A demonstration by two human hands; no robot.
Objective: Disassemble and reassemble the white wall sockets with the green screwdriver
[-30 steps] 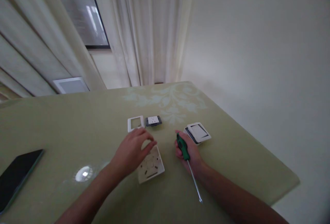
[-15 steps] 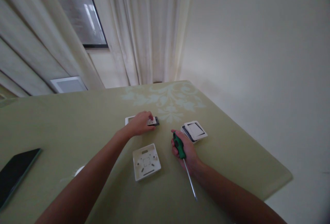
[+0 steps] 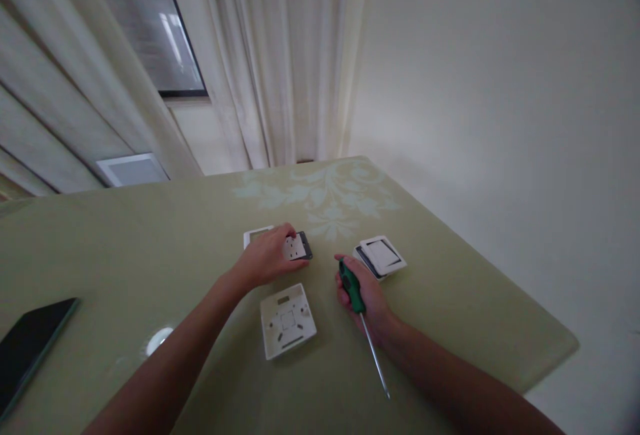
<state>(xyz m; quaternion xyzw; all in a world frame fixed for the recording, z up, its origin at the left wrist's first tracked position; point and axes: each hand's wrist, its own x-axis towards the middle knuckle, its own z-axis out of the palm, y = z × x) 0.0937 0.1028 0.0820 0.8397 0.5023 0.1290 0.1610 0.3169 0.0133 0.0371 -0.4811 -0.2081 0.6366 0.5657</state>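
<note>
Evidently the left hand's fingers [image 3: 287,229] are bent into a pinch, parted by about the depth of the socket insert [image 3: 296,247], with the thumb [image 3: 298,265] at its near edge and the fingertips at its far one. The left hand [image 3: 265,255] covers the insert's left end; whether the piece is clear of the table, I cannot tell. It should handle as a small, light, rigid thing, with a smooth white face that may slide under a fingertip. The dark bracket [image 3: 306,245] around that face probably gives the better hold, taken across two opposite edges, away from the slots.

The right hand [image 3: 367,295] is folded around the green handle [image 3: 352,286] of a screwdriver, whose bare shaft [image 3: 375,356] slants back toward the wearer. That tool is likely stiff and easy to steady by its handle, less so by the slick metal.

Just beyond the left hand, partly hidden by it, lies a white frame [image 3: 254,233]. Nearer the wearer sits a shallow white back box [image 3: 289,323], hollow side up, probably light and best lifted by its walls. Beside the right hand rests a stack of switch parts [image 3: 381,256]. Farther off are a dark tablet-like device [image 3: 35,338], the green tabletop [image 3: 125,241] and pale curtains [image 3: 300,55].
</note>
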